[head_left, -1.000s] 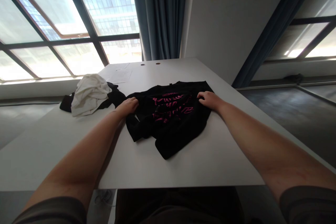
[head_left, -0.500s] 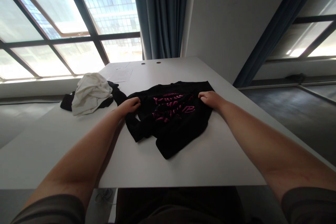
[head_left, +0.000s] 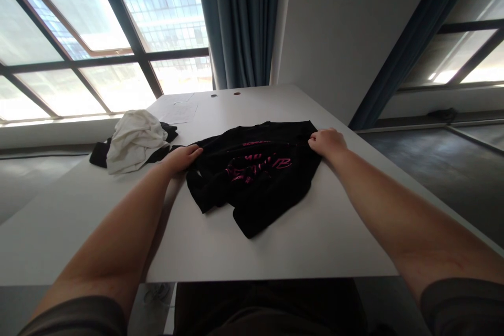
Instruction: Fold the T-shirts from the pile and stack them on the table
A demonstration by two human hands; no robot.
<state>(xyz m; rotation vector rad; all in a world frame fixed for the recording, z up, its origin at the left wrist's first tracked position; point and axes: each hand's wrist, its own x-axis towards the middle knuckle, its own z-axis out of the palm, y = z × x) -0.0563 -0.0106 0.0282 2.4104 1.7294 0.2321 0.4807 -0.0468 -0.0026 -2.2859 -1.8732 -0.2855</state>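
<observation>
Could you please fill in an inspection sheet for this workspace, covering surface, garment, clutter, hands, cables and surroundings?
Surface: white table, no spills seen.
Job's things: black shirt with pink lettering, lying rumpled on the table.
Clutter: white cloth heaped on black cloth at the left; paper beyond.
Hands: left hand and right hand grip opposite sides of the shirt.
Cables: what looks like loose cable below the table; none seen on top.
Surroundings: bright window and blue curtain beyond the table.
</observation>
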